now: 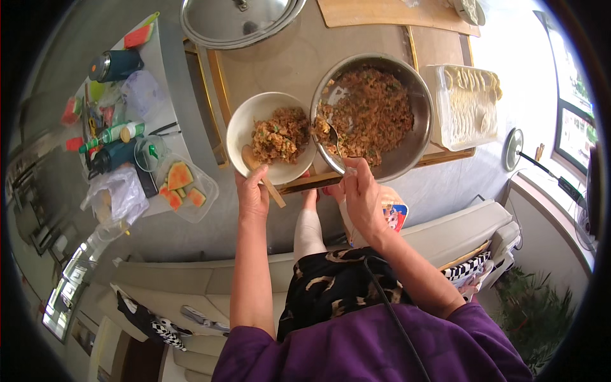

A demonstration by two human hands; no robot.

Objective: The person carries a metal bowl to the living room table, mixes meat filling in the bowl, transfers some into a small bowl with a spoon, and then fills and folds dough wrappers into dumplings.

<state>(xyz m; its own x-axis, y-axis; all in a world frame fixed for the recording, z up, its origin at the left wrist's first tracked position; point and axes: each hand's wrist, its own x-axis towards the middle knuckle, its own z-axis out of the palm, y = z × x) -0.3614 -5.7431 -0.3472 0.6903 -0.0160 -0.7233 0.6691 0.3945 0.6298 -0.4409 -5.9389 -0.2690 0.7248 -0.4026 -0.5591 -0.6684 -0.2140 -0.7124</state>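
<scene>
My left hand [253,194] is closed on the near rim of a white bowl [237,127], its thumb lying by the handle of a wooden spoon [274,193]. In that bowl sits a mound of brown, minced filling [280,137] with green bits. Just to the right, touching or almost touching it, stands a wide steel basin [422,121] holding more of the same mince [379,105]. My right hand [361,194] grips a metal spoon [334,135] over the basin's near rim. The spoon's bowl rests in the mince near the left wall.
Right of the basin is a plastic box [471,137] with rows of pale dumplings. A lidded pan [242,25] and a wooden board [394,14] lie at the back. The left table carries watermelon pieces [181,178], a dark flask [118,65] and bags. A sofa [439,232] runs along the near side.
</scene>
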